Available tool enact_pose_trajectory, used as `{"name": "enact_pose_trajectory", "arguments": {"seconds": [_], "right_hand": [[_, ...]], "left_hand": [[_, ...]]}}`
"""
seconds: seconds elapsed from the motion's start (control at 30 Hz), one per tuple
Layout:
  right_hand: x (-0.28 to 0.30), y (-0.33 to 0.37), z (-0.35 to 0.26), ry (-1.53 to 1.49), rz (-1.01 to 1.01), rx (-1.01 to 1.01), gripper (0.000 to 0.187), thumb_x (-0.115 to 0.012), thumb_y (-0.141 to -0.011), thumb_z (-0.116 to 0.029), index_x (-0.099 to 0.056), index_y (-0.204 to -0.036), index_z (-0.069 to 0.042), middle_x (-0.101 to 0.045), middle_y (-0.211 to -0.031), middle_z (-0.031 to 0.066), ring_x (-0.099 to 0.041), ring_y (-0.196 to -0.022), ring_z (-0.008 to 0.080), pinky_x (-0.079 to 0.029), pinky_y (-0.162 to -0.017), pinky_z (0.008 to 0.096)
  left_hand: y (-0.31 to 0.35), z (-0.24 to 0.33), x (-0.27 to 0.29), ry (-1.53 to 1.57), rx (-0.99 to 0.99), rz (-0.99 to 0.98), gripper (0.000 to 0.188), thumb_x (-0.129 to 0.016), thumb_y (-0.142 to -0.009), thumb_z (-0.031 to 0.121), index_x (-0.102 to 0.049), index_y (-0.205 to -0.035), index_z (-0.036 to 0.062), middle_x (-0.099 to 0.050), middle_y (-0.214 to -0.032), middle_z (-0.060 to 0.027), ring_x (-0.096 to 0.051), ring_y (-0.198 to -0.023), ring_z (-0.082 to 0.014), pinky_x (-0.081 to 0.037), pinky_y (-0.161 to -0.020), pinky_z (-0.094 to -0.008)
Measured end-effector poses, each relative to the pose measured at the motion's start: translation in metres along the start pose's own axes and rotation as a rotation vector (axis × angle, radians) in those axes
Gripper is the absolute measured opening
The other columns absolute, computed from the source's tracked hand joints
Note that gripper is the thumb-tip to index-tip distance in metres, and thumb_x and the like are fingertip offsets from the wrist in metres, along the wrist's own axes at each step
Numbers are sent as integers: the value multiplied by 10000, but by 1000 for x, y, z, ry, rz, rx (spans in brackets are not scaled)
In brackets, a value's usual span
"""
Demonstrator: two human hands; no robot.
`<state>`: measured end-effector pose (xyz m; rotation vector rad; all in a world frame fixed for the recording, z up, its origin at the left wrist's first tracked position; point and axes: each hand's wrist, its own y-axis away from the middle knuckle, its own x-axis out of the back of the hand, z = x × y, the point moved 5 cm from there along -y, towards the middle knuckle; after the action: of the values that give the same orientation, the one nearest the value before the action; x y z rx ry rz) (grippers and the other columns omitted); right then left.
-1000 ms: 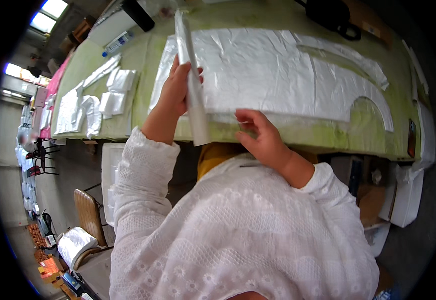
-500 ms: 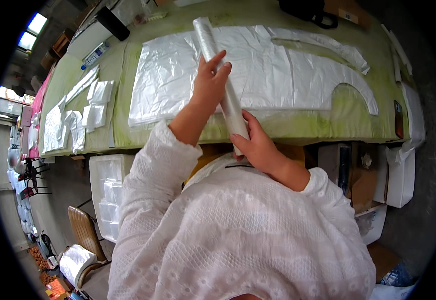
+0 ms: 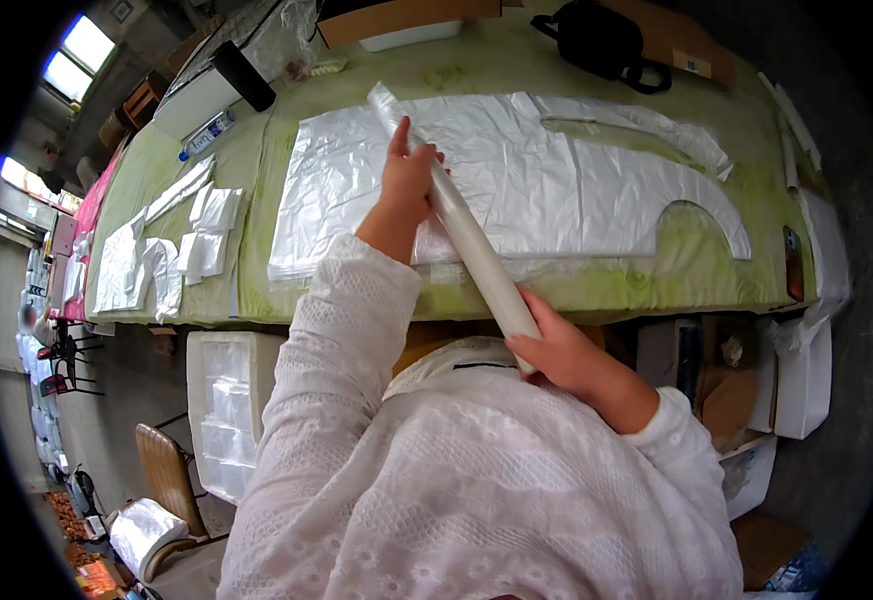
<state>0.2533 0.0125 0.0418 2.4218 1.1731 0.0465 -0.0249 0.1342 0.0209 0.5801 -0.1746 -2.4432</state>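
Observation:
A long roll of clear plastic film (image 3: 480, 255) slants across the front of me, its far end over the sheeting and its near end close to my waist. My left hand (image 3: 413, 182) wraps round it toward the far end, with the thumb lying along the roll. Round the near end my right hand (image 3: 564, 350) is closed. Beneath the roll, flat white plastic sheeting (image 3: 527, 190) lies on the table, with a curved cut-out at its right end and a narrow strip along its far side.
The green-covered table (image 3: 357, 300) carries folded white plastic pieces (image 3: 212, 225) at left, a water bottle (image 3: 207, 135), a black cylinder (image 3: 243, 76), a black bag (image 3: 597, 45) and a phone (image 3: 793, 262). A white bin (image 3: 227, 410) and a chair (image 3: 169, 470) stand below left.
The roll has come nearer to me and slants more. My right hand has moved right and nearer; my left grips closer to the far end. The whole view has shifted slightly.

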Motion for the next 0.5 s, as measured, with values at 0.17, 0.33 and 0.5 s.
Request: {"name": "enact_pose_trajectory", "arguments": {"seconds": [0.17, 0.33, 0.5], "right_hand": [[54, 65, 35, -19, -28, -110, 759, -673, -899, -106, -312, -1560, -11, -628, -1176, 104, -626, -928, 153, -535, -777, 315], [95, 134, 56, -162, 164, -35, 749, -691, -828, -45, -392, -1514, -4, -643, -1162, 120, -646, -924, 163, -544, -764, 308], [113, 101, 12, 157, 381, 166, 638, -712, -870, -89, -474, -1455, 5, -645, -1180, 91, -643, -1010, 167, -532, -877, 314]], "left_hand": [[-31, -8, 16, 202, 100, 28, 602, -550, -991, 68, -357, -1552, 171, -603, -1209, -166, -627, -1001, -259, -575, -845, -450], [-37, -3, 12, 153, 308, -40, 446, -560, -1034, 199, -492, -1445, 38, -645, -1204, -171, -660, -1050, -270, -581, -886, -433], [3, -3, 9, -213, 239, -217, 404, -588, -1029, 191, -553, -1393, 19, -665, -1184, -149, -674, -1036, -245, -588, -894, -405]]}}
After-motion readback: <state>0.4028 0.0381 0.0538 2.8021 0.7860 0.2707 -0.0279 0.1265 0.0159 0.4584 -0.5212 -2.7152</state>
